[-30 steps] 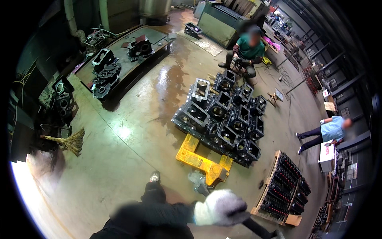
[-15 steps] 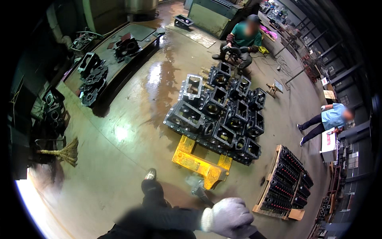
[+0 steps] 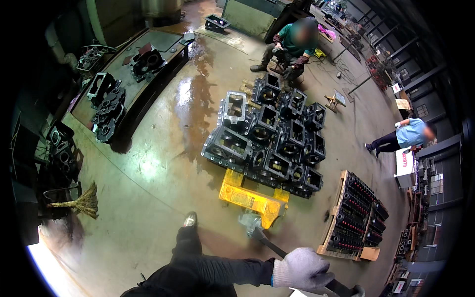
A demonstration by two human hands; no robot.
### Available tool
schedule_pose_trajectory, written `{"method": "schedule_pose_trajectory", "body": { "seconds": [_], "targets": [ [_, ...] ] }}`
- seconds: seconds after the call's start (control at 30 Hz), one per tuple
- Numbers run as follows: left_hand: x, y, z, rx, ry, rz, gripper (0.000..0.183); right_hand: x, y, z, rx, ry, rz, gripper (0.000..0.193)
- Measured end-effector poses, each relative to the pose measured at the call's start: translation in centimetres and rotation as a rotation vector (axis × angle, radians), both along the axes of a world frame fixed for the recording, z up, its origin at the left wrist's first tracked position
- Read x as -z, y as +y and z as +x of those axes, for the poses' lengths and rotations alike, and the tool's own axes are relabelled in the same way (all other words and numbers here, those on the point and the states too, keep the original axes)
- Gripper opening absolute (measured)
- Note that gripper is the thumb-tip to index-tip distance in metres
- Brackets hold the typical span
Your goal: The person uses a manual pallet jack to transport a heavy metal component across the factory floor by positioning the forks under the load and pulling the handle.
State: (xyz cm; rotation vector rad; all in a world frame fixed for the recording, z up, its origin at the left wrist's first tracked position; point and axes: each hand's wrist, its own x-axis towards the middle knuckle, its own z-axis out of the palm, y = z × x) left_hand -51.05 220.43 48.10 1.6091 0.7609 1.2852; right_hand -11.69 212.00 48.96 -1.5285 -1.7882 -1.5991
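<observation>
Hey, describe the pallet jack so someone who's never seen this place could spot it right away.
Find the big cluster of dark metal castings near the picture's middle. Just below its lower edge sits the pallet jack, its dark handle slanting down rightward to a pale-gloved hand. Its broad, bright yellow body sets it apart from the dark castings beside it.

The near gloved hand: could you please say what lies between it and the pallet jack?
The head view shows a dark handle between the near hand and the jack, with plastic near its base.

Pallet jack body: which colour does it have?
The pallet jack body is yellow, in the head view.
</observation>
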Motion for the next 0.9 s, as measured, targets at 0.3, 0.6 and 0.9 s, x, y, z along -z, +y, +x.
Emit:
{"method": "schedule_pose_trajectory", "body": {
  "seconds": [0.3,0.6,0.9],
  "targets": [
    [-0.2,-6.5,0.6,-0.229,0.116,0.001,0.030,-2.7,4.1,-4.4,-0.527,0.706,-0.383,0.036],
    [-6.4,-6.4,0.8,-0.378,0.853,-0.025,0.043,-1.4,6.9,-8.7,-0.708,0.478,-0.202,0.020],
    [-4.2,-21.6,5.2,-0.345,1.065,0.000,0.034,0.1,-11.1,-7.5,-0.589,0.559,-0.558,0.011]
  ]
}}
